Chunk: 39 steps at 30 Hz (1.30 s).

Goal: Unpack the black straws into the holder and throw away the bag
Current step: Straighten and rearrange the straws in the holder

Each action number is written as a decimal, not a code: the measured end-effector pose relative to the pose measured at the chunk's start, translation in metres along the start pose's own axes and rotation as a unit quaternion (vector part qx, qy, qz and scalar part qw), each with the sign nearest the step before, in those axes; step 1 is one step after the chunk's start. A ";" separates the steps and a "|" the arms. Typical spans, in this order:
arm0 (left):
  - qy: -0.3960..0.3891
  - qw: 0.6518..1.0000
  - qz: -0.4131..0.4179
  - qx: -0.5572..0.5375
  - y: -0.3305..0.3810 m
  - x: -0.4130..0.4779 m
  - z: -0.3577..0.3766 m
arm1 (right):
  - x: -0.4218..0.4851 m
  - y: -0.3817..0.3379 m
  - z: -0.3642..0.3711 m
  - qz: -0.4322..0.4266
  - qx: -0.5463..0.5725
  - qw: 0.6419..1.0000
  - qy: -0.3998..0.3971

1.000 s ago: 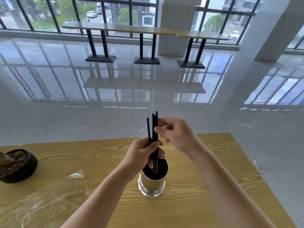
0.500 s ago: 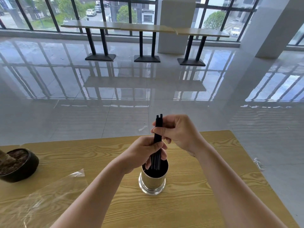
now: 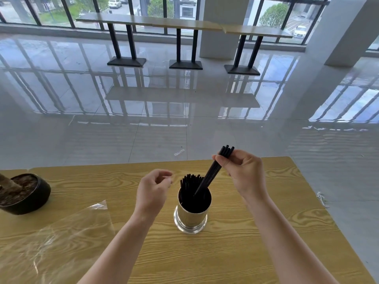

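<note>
A shiny gold metal holder (image 3: 192, 217) stands upright on the wooden table (image 3: 235, 253). Several black straws (image 3: 190, 182) stand inside it, leaning to the left side. My right hand (image 3: 241, 171) pinches a small bunch of black straws (image 3: 213, 171) near their top; they tilt to the right, with their lower ends inside the holder. My left hand (image 3: 152, 189) hovers just left of the holder, fingers loosely curled and apart, holding nothing. The clear plastic bag (image 3: 55, 242) lies flat on the table at the lower left.
A dark round plant pot (image 3: 26, 194) with soil sits at the table's left edge. The table's far edge runs just behind my hands, with glossy tiled floor beyond. Long bar tables (image 3: 184, 24) stand by the windows far off.
My left hand has let go of the straws and drawn back to the left. Most straws dropped into the holder. My right hand moved right and tilted the few straws it still holds.
</note>
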<state>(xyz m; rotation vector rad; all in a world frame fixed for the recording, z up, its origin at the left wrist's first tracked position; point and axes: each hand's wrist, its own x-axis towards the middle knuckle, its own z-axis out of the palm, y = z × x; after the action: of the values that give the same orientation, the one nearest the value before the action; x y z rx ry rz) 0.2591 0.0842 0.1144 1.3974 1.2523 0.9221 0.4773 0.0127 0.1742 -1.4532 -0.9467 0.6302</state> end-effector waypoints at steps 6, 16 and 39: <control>-0.024 0.992 0.019 0.124 -0.028 -0.015 0.013 | -0.014 0.027 0.009 0.027 -0.047 0.998 0.032; 0.008 0.973 0.068 0.222 -0.028 -0.004 0.031 | -0.036 0.070 0.036 0.007 -0.274 0.962 -0.006; -0.003 0.987 0.056 0.153 -0.028 0.010 0.037 | -0.007 0.061 0.055 -0.157 -0.417 0.889 -0.103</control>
<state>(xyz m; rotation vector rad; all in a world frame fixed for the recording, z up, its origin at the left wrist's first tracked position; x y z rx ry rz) 0.2901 0.0861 0.0789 1.7246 1.3637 0.8252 0.4390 0.0401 0.1071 -1.9284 -1.7145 0.1122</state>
